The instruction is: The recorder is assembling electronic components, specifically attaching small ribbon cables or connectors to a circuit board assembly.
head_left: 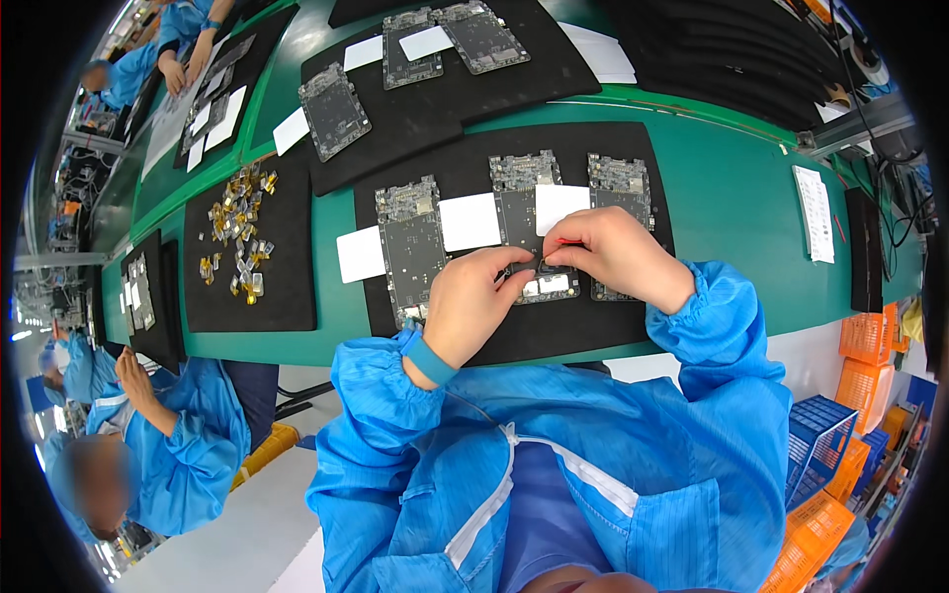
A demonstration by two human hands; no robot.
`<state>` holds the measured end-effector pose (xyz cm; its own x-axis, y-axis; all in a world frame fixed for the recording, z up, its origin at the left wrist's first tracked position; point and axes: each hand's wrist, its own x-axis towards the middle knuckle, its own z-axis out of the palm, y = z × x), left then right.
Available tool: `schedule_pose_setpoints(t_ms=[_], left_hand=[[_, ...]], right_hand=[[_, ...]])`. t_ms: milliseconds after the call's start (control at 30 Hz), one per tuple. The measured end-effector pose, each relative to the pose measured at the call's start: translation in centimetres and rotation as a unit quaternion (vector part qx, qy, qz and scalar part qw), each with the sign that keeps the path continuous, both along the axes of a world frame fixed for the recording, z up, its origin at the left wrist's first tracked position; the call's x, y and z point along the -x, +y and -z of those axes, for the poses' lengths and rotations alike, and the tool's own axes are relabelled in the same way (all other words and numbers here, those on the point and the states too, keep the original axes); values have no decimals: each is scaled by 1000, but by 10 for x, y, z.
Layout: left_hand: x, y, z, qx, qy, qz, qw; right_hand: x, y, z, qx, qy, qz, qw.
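Three dark circuit boards lie side by side on a black foam mat (514,343): the left board (413,255), the middle board (516,222) and the right board (625,181). White cards lie by them: a left card (373,255), a middle card (470,222) and a right card (560,205). Over the lower half of the middle board, my left hand (473,301) is closed in a pinch; whatever its fingertips hold is too small to make out. Close beside it my right hand (615,255) pinches too, with a thin red piece (569,241) showing at its fingers.
Left of the boards, another black mat (213,308) bears a pile of small yellow and clear parts (240,212). More circuit boards (334,109) and cards lie at the back. A paper sheet (814,212) is on the green table (736,227) at right. Co-workers sit at left; orange crates (806,544) stand lower right.
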<state>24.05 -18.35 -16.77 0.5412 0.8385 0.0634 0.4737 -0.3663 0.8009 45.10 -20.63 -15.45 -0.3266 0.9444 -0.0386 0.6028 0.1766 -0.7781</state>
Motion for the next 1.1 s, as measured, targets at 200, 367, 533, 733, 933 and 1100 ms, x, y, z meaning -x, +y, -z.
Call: schedule_pose_setpoints(t_ms=[200, 367, 533, 733, 933, 1100], left_hand=[[1, 1, -3, 30, 12, -2, 999], [2, 3, 1, 40, 8, 0, 999], [2, 4, 2, 48, 8, -1, 999], [1, 4, 0, 42, 17, -1, 999], [1, 4, -2, 38, 20, 0, 999], [0, 2, 0, 31, 21, -5, 999]], right_hand=[[-2, 1, 4, 9, 5, -8, 1000], [-2, 4, 3, 3, 2, -18, 1000], [-2, 5, 2, 34, 16, -17, 999], [7, -2, 0, -58, -61, -2, 996], [13, -8, -1, -98, -110, 8, 989], [18, -10, -7, -96, -140, -6, 985]])
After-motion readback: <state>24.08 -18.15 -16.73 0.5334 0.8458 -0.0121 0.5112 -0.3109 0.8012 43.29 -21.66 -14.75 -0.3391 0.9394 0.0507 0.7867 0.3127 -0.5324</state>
